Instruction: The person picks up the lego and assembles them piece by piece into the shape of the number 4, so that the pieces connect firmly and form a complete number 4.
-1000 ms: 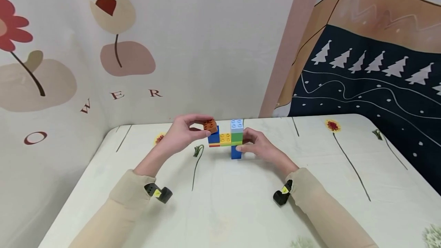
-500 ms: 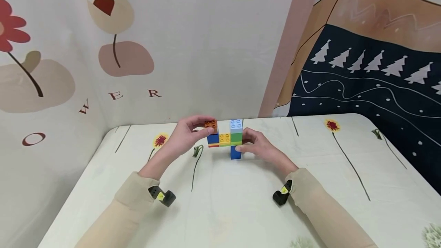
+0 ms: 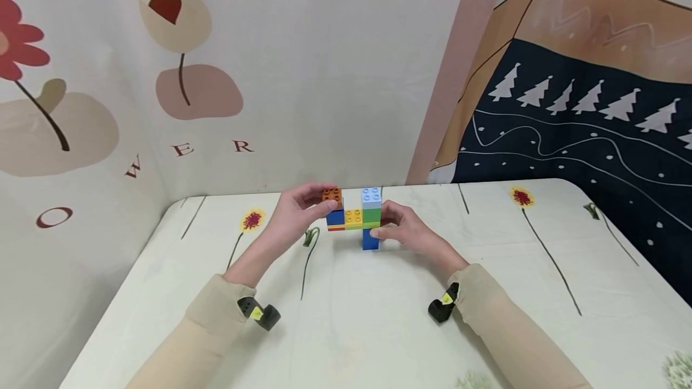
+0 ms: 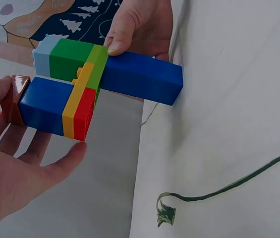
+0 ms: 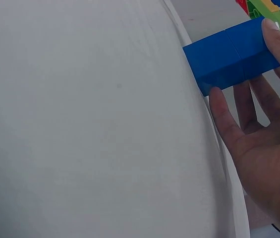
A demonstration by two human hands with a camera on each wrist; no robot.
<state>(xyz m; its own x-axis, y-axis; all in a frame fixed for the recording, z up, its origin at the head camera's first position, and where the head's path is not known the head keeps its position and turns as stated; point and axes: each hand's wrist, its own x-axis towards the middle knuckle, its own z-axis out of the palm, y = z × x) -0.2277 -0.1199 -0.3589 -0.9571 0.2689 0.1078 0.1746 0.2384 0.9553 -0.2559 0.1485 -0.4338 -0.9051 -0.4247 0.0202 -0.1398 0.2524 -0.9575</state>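
With fingertips and thumb, my left hand (image 3: 296, 214) pinches a brown toy building brick (image 3: 331, 196), which sits level on a blue brick (image 3: 335, 217) at the left end of a small brick structure. A yellow plate (image 4: 78, 99), a red plate (image 4: 84, 115) and a lime plate (image 4: 99, 60) form its crosspiece. At the right end, a light blue brick (image 3: 370, 196) tops a green brick (image 3: 371, 215). Below them, my right hand (image 3: 411, 232) grips the blue column (image 5: 231, 54), which looks like two stacked blue bricks. Part of the brown brick is hidden by my left thumb.
The table (image 3: 346, 317) has a pale cloth printed with flowers and stems. Behind its far edge hangs a printed curtain (image 3: 324, 77). A small black camera is strapped at each wrist, including the left camera (image 3: 265, 316).
The brown brick was tilted above the left blue brick and now sits level on it. My left hand and forearm have shifted slightly right. My right hand has stayed on the blue column.
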